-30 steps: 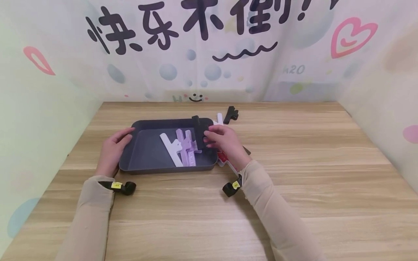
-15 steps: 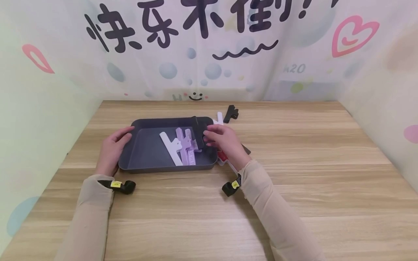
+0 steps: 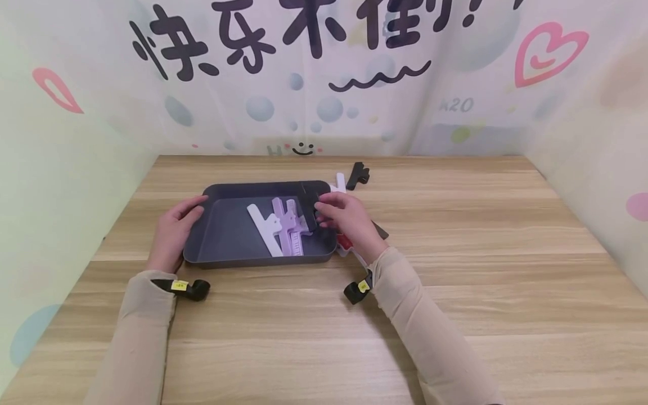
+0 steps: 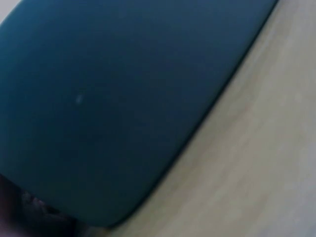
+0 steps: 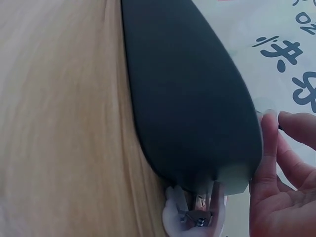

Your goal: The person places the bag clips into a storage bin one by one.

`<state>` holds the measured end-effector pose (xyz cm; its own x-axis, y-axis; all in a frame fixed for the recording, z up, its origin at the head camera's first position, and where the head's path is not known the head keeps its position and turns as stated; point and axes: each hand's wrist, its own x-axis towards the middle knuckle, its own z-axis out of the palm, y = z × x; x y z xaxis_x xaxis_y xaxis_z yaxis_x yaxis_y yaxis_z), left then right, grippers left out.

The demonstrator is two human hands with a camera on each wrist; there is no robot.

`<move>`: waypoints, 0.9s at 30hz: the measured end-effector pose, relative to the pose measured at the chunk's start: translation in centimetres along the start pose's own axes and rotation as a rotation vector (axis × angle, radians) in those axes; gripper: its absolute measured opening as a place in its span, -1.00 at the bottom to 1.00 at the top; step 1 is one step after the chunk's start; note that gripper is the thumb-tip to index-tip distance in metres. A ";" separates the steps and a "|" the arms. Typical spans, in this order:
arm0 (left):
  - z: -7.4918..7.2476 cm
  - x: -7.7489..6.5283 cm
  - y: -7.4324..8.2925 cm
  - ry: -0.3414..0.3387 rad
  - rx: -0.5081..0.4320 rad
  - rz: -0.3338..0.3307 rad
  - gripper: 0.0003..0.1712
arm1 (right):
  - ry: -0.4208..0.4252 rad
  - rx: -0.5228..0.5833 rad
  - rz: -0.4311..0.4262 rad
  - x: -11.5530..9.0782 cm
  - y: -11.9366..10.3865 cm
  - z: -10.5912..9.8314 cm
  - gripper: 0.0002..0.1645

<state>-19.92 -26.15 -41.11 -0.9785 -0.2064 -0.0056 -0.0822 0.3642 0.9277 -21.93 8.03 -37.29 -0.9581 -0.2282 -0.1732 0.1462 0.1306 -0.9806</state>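
My right hand (image 3: 352,220) pinches a black bag clip (image 3: 307,207) between thumb and fingers at the right end of a dark grey tray (image 3: 228,262). Much of that clip blends into the tray's dark inside. Lying in the tray beside it are a white bag clip (image 3: 264,229), a purple clip (image 3: 281,222) and a paler lilac clip (image 3: 296,243). At the tray's left end, the fingertips of my left hand (image 3: 172,233) rest on the rim. The left wrist view is mostly filled by the tray's outer wall (image 4: 123,108).
Outside the tray's right end lie a white clip (image 3: 340,181), a red-and-white item (image 3: 345,243) and a dark flat piece (image 3: 379,229), partly covered by my right hand. Another black clip (image 3: 359,175) lies farther back. A printed curtain (image 3: 385,112) stands behind the wooden table (image 3: 481,253).
The black clip in my right hand has come down lower into the tray's right end. My left hand stays at the rim, and the other clips lie as before.
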 end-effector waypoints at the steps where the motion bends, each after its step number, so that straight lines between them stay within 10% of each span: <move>1: 0.0 0.0 0.0 0.000 0.002 0.000 -0.50 | 0.001 -0.002 -0.004 0.0 0.0 0.0 -0.64; 27: 0.0 -0.1 0.2 0.003 0.004 0.002 -0.50 | 0.041 -0.192 -0.071 0.5 0.5 0.1 -0.71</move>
<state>-19.87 -26.02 -40.92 -0.9781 -0.2082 -0.0029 -0.0812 0.3686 0.9260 -22.31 7.84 -37.92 -0.9742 -0.2040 -0.0970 0.0325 0.2984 -0.9539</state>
